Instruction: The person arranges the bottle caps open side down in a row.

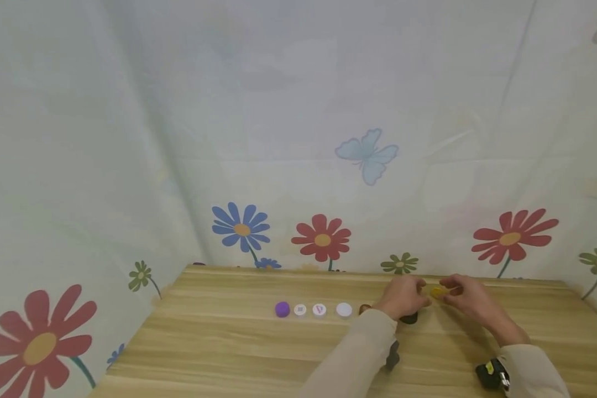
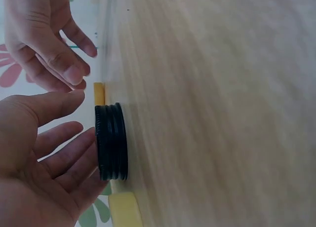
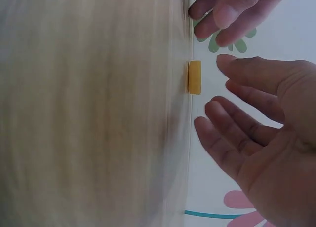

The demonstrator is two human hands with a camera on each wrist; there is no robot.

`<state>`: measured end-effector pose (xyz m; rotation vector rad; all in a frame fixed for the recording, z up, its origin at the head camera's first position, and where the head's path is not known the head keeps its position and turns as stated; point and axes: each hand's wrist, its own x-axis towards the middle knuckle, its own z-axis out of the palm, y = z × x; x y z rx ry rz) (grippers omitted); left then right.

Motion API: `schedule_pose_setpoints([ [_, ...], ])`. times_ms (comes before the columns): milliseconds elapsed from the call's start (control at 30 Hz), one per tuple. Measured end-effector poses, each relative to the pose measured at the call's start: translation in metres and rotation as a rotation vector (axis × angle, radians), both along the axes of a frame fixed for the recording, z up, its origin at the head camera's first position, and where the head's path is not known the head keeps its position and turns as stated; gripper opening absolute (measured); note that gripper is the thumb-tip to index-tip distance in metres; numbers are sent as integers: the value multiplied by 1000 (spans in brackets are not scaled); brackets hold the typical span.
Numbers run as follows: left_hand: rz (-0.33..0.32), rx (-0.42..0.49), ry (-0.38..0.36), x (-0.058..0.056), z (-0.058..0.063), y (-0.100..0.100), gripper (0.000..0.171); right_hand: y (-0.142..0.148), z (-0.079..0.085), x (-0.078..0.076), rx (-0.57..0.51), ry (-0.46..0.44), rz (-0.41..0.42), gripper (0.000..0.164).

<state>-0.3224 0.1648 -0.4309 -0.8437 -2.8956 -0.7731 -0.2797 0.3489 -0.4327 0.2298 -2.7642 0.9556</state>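
At the far right part of the table, both hands hover around a small yellow cap (image 1: 436, 292) that lies flat on the wood. My left hand (image 1: 403, 297) is on its left, fingers loosely bent, with a black ridged lid (image 2: 111, 142) close by. Whether those fingers touch the black lid cannot be told. On the other side of the cap is my right hand (image 1: 472, 298); in the right wrist view its fingers (image 3: 229, 131) are spread and apart from the yellow cap (image 3: 195, 77). Neither hand holds anything.
Left of the hands runs a row: a purple cap (image 1: 282, 309), white caps (image 1: 319, 310) and a partly hidden brown cap (image 1: 365, 308). A pale yellow piece (image 2: 125, 209) lies near the black lid. A flowered cloth (image 1: 278, 138) hangs behind the wooden table (image 1: 219, 342).
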Motion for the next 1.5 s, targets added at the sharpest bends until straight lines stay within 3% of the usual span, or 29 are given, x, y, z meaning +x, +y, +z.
schedule_pose_setpoints([
  [233, -22, 11, 14, -5, -4, 5, 33, -1, -4, -6, 3, -46, 44, 38],
  [567, -27, -1, 61, -1, -8, 13, 28, -4, -5, -7, 57, 1, 43, 29],
  [900, -16, 12, 36, 0, -8, 12, 31, -1, -10, -7, 38, 28, 43, 19],
  [1267, -31, 178, 36, 3, 2, -6, 19, -4, 9, 2, -16, 5, 124, 18],
  [1500, 6, 283, 13, 10, 9, -15, 14, -5, 23, 11, -70, -35, 196, 20],
])
